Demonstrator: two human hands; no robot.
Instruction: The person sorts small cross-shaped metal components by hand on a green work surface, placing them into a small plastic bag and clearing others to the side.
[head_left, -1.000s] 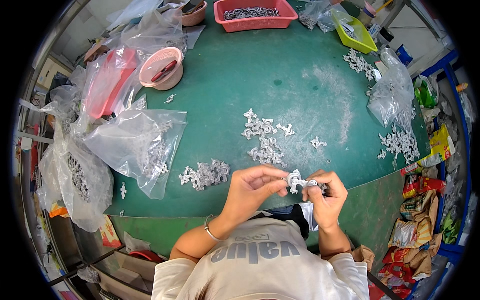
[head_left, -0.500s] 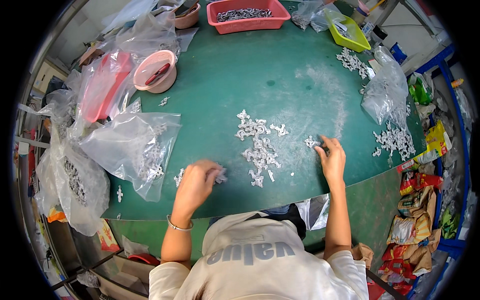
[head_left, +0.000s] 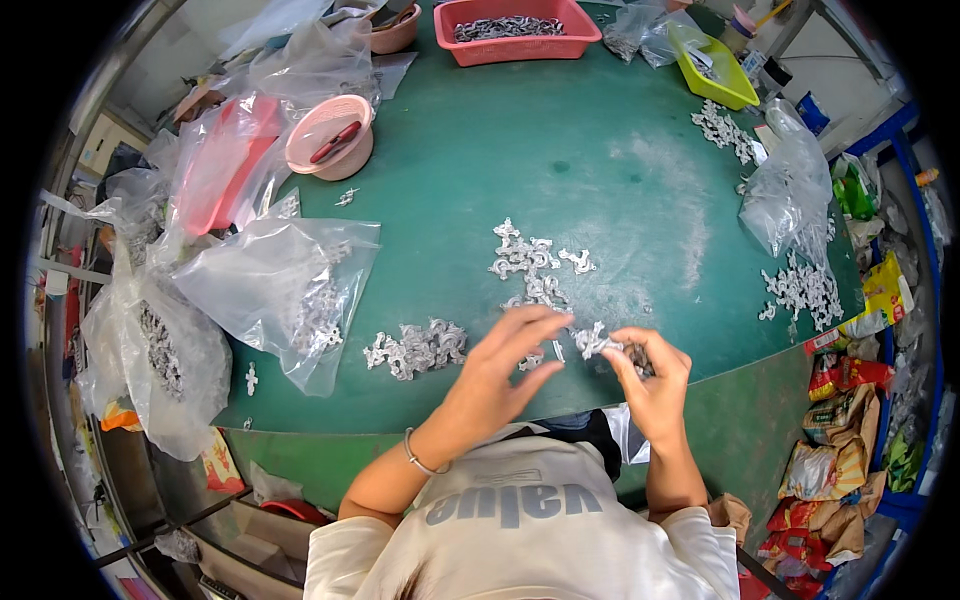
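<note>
My right hand (head_left: 657, 385) pinches a small silver-grey metal casting (head_left: 592, 341) between thumb and fingers, above the near part of the table. A darker grey bit shows behind the fingers; whether it is a second part I cannot tell. My left hand (head_left: 505, 365) is just left of it, its thumb and fingers spread, with nothing seen between them. A loose group of similar castings (head_left: 528, 256) lies beyond the left hand, which partly hides it. Left of that hand is a denser heap of castings (head_left: 415, 348).
Around the green table (head_left: 460, 150) stand a pink basket (head_left: 345, 165) holding a red-handled tool, a red tray (head_left: 520, 52) of metal parts and a yellow-green tray (head_left: 735, 92). Clear plastic bags (head_left: 290, 290) of parts crowd the left. More castings (head_left: 800, 290) lie at the right edge.
My left hand has moved right, from the near-left heap to beside my right hand. The right hand has drawn nearer and taken up a casting. The whole view has shifted slightly.
</note>
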